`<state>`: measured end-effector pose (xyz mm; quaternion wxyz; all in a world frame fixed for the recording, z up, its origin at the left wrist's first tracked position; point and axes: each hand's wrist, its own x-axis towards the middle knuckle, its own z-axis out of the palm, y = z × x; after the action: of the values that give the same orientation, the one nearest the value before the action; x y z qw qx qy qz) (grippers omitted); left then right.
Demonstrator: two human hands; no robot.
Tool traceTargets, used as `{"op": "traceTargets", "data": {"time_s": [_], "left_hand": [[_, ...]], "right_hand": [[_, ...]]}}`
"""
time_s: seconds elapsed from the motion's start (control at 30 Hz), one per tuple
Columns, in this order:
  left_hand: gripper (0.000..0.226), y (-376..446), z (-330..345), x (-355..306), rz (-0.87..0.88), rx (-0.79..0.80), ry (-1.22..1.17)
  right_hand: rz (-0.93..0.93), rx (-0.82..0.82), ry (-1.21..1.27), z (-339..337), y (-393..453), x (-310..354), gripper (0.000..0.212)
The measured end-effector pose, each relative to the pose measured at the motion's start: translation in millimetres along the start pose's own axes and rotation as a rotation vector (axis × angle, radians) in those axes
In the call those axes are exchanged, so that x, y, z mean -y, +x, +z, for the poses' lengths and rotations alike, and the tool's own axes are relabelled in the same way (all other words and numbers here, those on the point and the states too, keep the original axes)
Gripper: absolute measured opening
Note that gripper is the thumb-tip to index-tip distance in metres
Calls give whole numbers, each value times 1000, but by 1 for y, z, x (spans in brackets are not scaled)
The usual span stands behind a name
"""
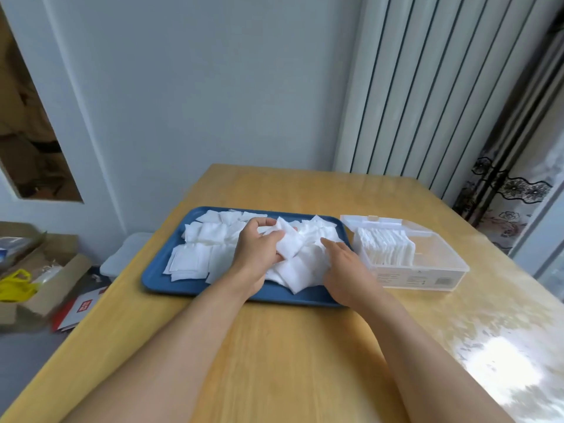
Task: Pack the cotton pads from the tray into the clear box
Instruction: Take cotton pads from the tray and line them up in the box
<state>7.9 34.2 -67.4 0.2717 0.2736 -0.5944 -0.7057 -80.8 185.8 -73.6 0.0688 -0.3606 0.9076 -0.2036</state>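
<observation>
Head view: the left hand (pixel 254 244) is above the middle of the blue tray (pixel 158 283), its fingers curled round a small bunch of white cotton pads (pixel 285 239) that stick out to the right of its fingertips, with the thumb on top of the bunch. The held pads are lifted a little off the heap. Under and around the left fingers lie the loose cotton pads (pixel 195 257), spread over most of the tray; those to the left of the fingers lie fairly flat, while those just below and to the right are piled up and rumpled. The right hand (pixel 345 264) is just right of the left fingers, palm down, its fingers straight and relaxed and resting on the right part of the heap, gripping nothing that can be seen. To the right of the right fingers, beside the tray's right end, stands the clear box (pixel 427 270), its lid tipped back at the far side. Inside it a row of packed pads (pixel 386 248) stands on edge in the left half; the right half shows only the clear bottom. Tray and box both rest on the wooden table (pixel 274 346), and both forearms reach in from the near edge.
</observation>
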Motion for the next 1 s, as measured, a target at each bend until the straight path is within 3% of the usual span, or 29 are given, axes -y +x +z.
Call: {"op": "traceTargets", "data": {"time_s": [0.27,0.47,0.77,0.9,1.0], "left_hand": [[29,3,-1,5,-27,-10,0],[20,6,-3,8,-5,-6,65],[19,10,-7,10,17,9,74],[16,13,-9,12,6,-14,34],[18,12,-7,11,-26,-16,-32]], "right_hand": [[22,-195,-72,9,16,-2,48],[7,-292,-23,12,17,2,29],[-66,-533,200,-1,12,8,35],[-68,-637,426,-7,4,19,40],[-50,-565,500,-9,2,21,51]]}}
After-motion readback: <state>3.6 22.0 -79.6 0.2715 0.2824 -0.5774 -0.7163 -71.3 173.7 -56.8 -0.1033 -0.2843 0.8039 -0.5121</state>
